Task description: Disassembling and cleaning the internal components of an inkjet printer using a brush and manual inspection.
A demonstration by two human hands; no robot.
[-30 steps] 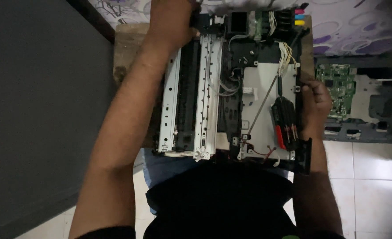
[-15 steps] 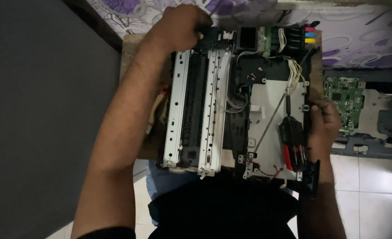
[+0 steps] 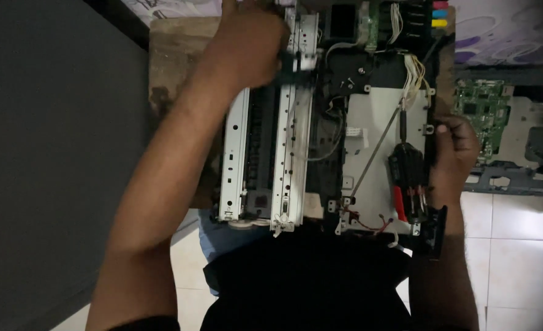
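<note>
While both hands grip the opened printer [image 3: 320,141], colour cartridges [image 3: 433,13] sit top-right.

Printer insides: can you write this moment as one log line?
left hand: grips far end of metal rail | right hand: on printer frame edge beside screwdriver

Bare forearms, bare hands — black shirt, a bit of blue beneath.

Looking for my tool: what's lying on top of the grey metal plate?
A black-and-red screwdriver lies on the plate, beside the right hand. What's beneath the plate is hidden.
</note>
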